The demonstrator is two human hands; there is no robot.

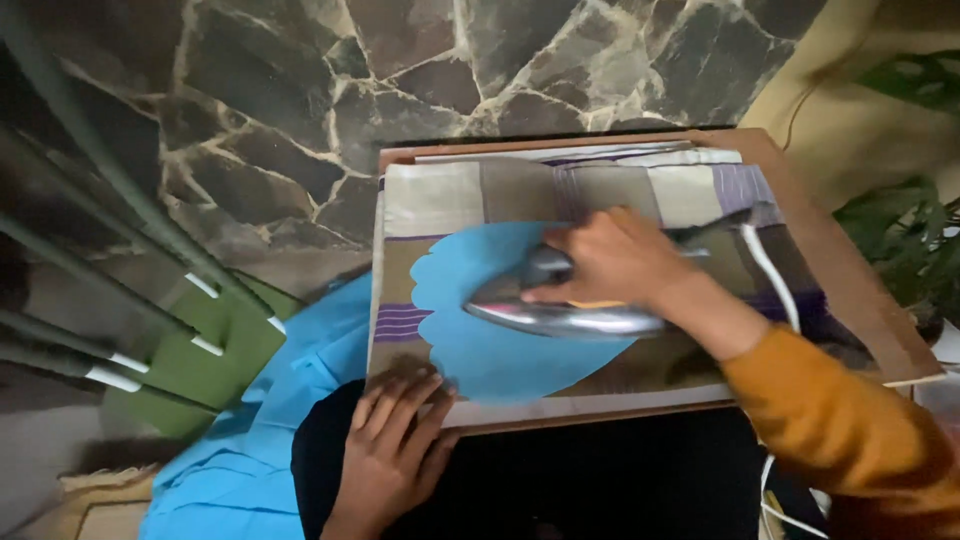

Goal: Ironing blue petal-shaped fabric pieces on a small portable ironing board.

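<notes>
The garment [300, 400] is bright blue. The iron [560, 315] is shiny silver. The padding cloth [470, 195] shows beige, tan and purple-striped patches. The board [860, 290] is reddish brown, the sleeve [840, 420] mustard orange, the cord [770, 270] white, the floor [300, 90] dark irregular stone.

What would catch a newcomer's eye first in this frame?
The bright blue cloth stands out, spread on a striped patchwork-covered wooden board and trailing off its left edge. On the cloth sits a shiny metal iron, the right hand closed on its handle. The left hand lies flat at the board's near edge.
</notes>
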